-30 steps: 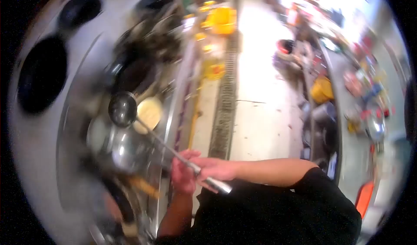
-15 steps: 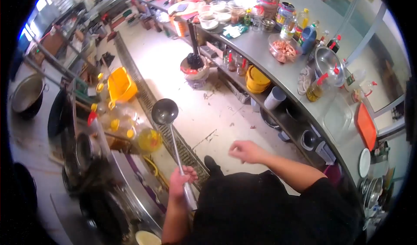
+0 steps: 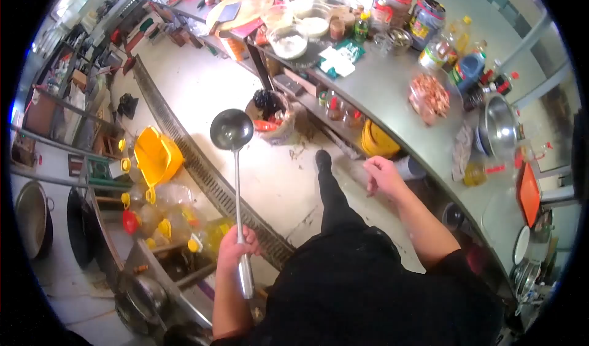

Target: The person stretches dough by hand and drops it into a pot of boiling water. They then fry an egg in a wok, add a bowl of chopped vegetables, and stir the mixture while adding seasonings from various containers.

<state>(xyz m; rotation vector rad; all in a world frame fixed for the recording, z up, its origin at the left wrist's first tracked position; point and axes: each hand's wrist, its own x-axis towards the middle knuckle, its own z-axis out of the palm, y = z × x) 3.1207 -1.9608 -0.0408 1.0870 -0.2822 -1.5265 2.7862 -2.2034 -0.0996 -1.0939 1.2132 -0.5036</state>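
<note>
My left hand (image 3: 239, 248) is wrapped round the metal handle of a long ladle (image 3: 232, 130), whose round dark bowl points forward, above the floor. Below the grip, the thick handle end sticks out toward my body. Over the floor by the counter hangs my right hand (image 3: 381, 175), its fingers loosely curled with thumb and fingertips close together; I make out nothing in them. Nearest to that hand are the counter's edge and a yellow bucket (image 3: 377, 142) on the shelf beneath.
A steel counter (image 3: 380, 76) runs along the right, bearing a bowl of raw meat pieces (image 3: 429, 97), bottles and a metal bowl (image 3: 500, 125). Left stand a yellow basket (image 3: 156, 156), several oil jugs and woks (image 3: 34, 217). A lined waste bin (image 3: 279, 128) stands ahead, beside a floor drain (image 3: 202, 143).
I have stepped forward, one leg now stretched out ahead. The waste bin and the meat bowl appear nearer. The ladle stays in my left hand, and my right hand has swung toward the counter.
</note>
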